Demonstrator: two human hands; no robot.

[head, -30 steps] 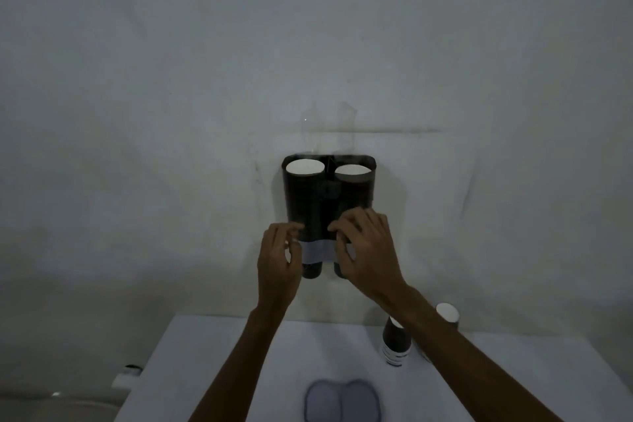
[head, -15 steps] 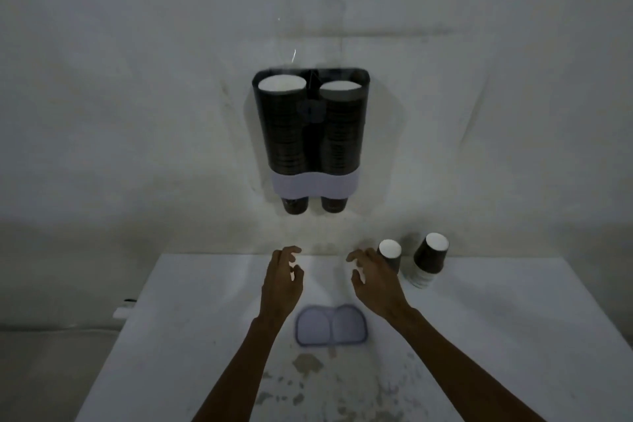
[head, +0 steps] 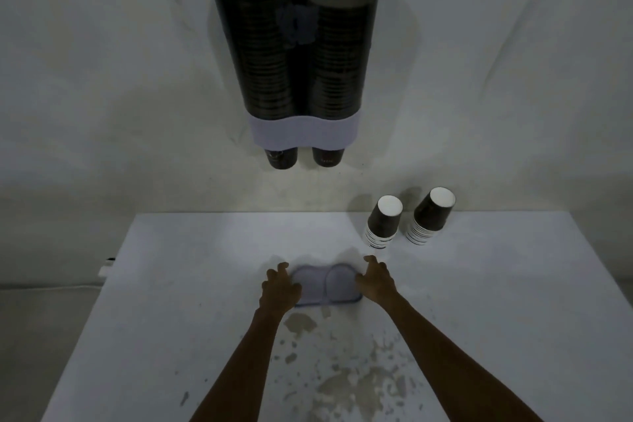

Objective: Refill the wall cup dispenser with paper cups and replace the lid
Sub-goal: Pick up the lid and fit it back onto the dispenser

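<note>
With both tubes filled, the lid [head: 325, 286] on the tabletop [head: 513, 284] is flanked by spread fingers [head: 282, 267], not yet gripped; lifting onto the dispenser [head: 296, 44] is needed.

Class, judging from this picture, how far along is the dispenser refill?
Done: both dispenser tubes look full of cups. In hand: the left hand and right hand reach the lid lying on the table. Left: fitting it on the open top.
</note>
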